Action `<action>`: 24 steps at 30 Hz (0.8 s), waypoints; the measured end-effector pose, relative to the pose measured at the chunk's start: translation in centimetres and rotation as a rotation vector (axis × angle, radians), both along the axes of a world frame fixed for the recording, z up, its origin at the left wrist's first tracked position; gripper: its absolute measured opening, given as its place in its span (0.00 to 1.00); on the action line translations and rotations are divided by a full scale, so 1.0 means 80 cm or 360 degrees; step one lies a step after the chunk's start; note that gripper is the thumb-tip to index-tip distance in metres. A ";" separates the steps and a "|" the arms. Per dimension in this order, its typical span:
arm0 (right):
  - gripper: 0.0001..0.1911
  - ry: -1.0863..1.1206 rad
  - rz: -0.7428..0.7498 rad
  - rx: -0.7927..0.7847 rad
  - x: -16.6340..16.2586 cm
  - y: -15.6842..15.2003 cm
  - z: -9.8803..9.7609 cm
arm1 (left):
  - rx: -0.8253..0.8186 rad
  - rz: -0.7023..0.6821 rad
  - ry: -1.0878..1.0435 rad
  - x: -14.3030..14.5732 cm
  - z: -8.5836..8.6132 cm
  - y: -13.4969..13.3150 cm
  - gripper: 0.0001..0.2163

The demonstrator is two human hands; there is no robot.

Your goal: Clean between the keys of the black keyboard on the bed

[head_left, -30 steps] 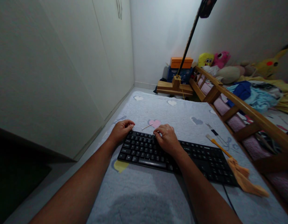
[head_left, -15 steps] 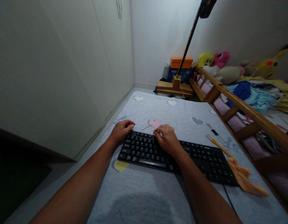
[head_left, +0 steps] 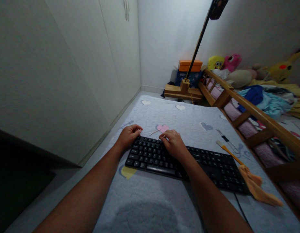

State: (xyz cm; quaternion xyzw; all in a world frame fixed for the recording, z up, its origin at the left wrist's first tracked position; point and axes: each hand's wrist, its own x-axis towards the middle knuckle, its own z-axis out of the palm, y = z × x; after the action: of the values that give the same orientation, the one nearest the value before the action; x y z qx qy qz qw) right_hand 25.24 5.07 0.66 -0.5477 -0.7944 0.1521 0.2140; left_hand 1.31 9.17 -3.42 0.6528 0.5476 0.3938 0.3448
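A black keyboard (head_left: pixel 154 158) lies on the pale quilted bedcover. My left hand (head_left: pixel 129 136) is at its far left corner, with thumb and forefinger pinched together; whatever they may hold is too small to make out. Over the upper middle keys, my right hand (head_left: pixel 173 143) is closed in a pinch. A thin pale stick, seemingly a cotton swab (head_left: pixel 159 139), just shows at its fingertips, mostly hidden. Another cotton swab (head_left: pixel 155 132) lies on the cover beyond the keyboard, between both hands. My right hand and forearm hide part of the keys.
To the right lie a brush with an orange handle (head_left: pixel 231 153), metal tweezers (head_left: pixel 227 140) and an orange cloth (head_left: pixel 255 186) against the keyboard's end. A wooden bed rail (head_left: pixel 256 106) borders the right side, a white wardrobe (head_left: pixel 91 64) the left. A wooden stand (head_left: pixel 182 90) is behind.
The whole view has shifted slightly, so everything appears a little farther right. Both hands keep nearly the same places at the keyboard, still pinched.
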 end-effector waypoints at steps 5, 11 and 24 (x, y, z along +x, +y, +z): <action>0.10 0.0046 0.0030 -0.0012 -0.005 0.002 -0.001 | -0.0032 -0.0005 -0.0038 0.000 -0.001 -0.001 0.11; 0.09 0.0104 0.0044 -0.0011 -0.011 0.004 -0.004 | -0.0031 -0.0024 -0.0026 -0.001 -0.003 0.000 0.12; 0.11 0.0181 0.0039 -0.0032 -0.035 0.007 -0.003 | -0.0018 -0.0031 -0.0037 -0.001 -0.002 -0.001 0.11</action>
State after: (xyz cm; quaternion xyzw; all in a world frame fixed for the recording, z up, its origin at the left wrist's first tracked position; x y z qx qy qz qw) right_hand 22.44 5.63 0.41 -0.5306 -0.7861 0.1936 0.2513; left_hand 1.20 9.07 -3.55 0.6516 0.5394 0.3948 0.3587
